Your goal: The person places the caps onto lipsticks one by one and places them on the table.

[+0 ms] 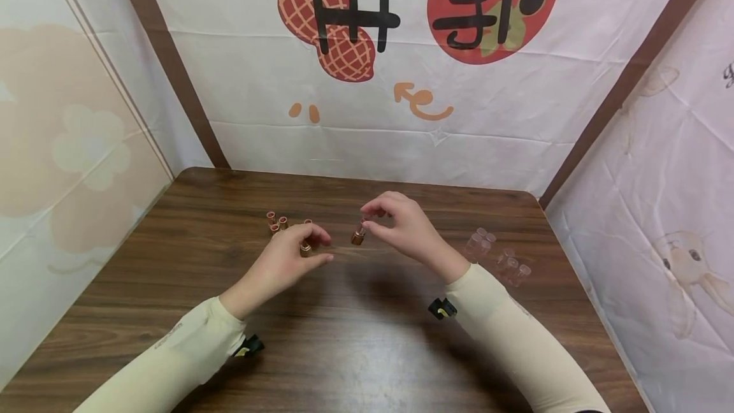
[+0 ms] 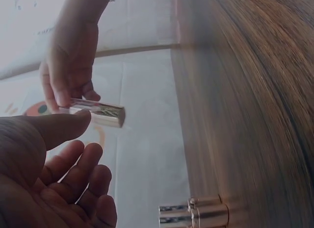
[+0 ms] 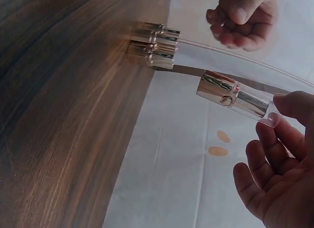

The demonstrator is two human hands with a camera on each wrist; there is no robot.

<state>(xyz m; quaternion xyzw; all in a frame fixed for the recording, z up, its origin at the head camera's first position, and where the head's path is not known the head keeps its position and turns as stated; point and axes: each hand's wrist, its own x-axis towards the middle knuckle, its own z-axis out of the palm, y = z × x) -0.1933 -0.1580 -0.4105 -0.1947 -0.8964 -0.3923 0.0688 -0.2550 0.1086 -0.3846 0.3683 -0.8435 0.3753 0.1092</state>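
Between the thumb and fingers of my right hand [image 1: 410, 228] a gold lipstick tube [image 3: 216, 88] is pinched by the clear cap [image 3: 265, 113] over its end. It is held above the table, tilted, with the gold base pointing down. My left hand [image 1: 287, 257] is beside it on the left, palm towards it; in the left wrist view its fingers [image 2: 88, 159] are loosely bent and hold nothing. Past the left hand several gold lipstick tubes [image 3: 154, 46] stand uncapped on the table. Another gold tube [image 1: 306, 249] shows between the left thumb and fingers in the head view, partly covered.
Several clear caps [image 1: 510, 263] stand in two clusters on the right of the brown wooden table [image 1: 344, 336], beyond the right forearm. Printed white cloth walls [image 1: 487, 145] close off the back and sides of the table.
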